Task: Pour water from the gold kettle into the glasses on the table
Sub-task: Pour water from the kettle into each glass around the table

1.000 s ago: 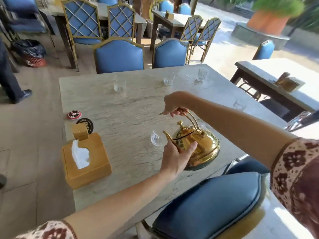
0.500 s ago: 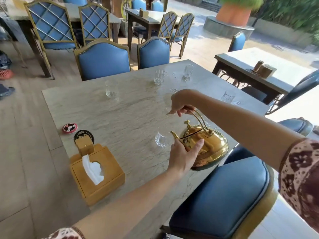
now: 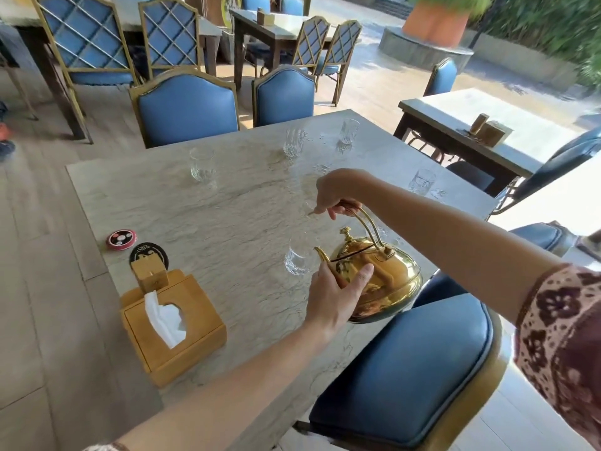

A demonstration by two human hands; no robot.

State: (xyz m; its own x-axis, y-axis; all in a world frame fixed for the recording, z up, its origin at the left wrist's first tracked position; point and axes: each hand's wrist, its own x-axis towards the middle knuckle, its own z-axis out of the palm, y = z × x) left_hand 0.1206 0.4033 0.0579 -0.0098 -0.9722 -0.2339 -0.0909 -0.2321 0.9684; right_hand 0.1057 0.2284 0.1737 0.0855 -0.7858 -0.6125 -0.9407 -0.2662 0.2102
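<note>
Gold kettle [image 3: 377, 275] lifted at the table's [image 3: 227, 203] near-right edge, about 5 o'clock on the tabletop, tilted with spout toward 9 o'clock. Held two ways: right hand [image 3: 338, 193] above, fingers curled tight around the top of the arched handle; left hand [image 3: 335, 294] against the kettle's near-left side, thumb and fingers spread apart and pressed on the body. Spout tip just beside the rim of the nearest glass [image 3: 297, 258], at the glass's 3 o'clock; contact between them not discernible, nor any stream of water. Four more glasses upright on the marble-look top: one [image 3: 202, 164] at 11 o'clock, a cut-glass one [image 3: 293, 143] at 12 o'clock, another [image 3: 348, 131] at 1 o'clock, a short one [image 3: 421, 181] at 3 o'clock near the right edge. Wooden tissue box [image 3: 172, 327] at 7 o'clock, white tissue poking up, a small wooden block just behind it. Red round puck [image 3: 121, 239] and black coaster [image 3: 149, 255] at 9 o'clock. Blue padded chair [image 3: 406, 369] tucked under the near-right side, below the kettle.
</note>
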